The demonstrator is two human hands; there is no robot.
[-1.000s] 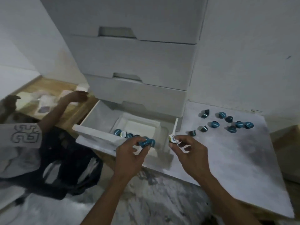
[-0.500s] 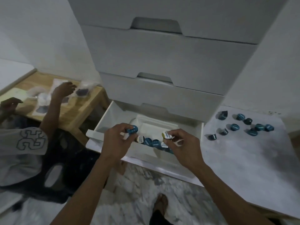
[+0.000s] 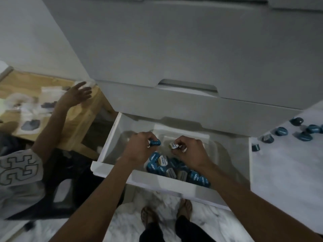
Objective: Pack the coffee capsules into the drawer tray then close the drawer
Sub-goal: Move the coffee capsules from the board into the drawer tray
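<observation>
Head view, looking steeply down past both forearms into open drawer (image 3: pixel 111 140) at bottom of white drawer unit (image 3: pixel 174 49). Both arms reaching forward and converging over white tray (image 3: pixel 183 133) set inside drawer.

Left hand (image 3: pixel 139 145): knuckles up, wrist bent slightly inward, fingers curled round blue capsule (image 3: pixel 154 142) pinched at fingertips, above left part of tray. Capsule lying roughly sideways, long axis left to right; which end leads cannot be told.

Right hand (image 3: pixel 190 151): back of hand up, fingers curled, thumb and forefinger pinching second capsule (image 3: pixel 173 146) with pale printed foil face turned up and toward camera. Body of that capsule hidden behind fingers, so its axis cannot be told for sure.

Heap of packed capsules (image 3: pixel 167 167) lying in near part of tray, below and between both hands, touching one another, tilted every which way: some foil faces up, some blue sides showing. Right end of heap partly hidden under right forearm.

Loose capsules (image 3: pixel 304 131) scattered on white board (image 3: pixel 288 172) right of drawer, well apart from hands; several on their sides, some standing.

Marble-patterned floor (image 3: pixel 157 224) and two feet in sandals (image 3: pixel 148 217) below drawer front.

At left, another person's hand (image 3: pixel 76 95), fingers spread, over wooden table (image 3: pixel 83 116) carrying small clear bags (image 3: pixel 29 124).
</observation>
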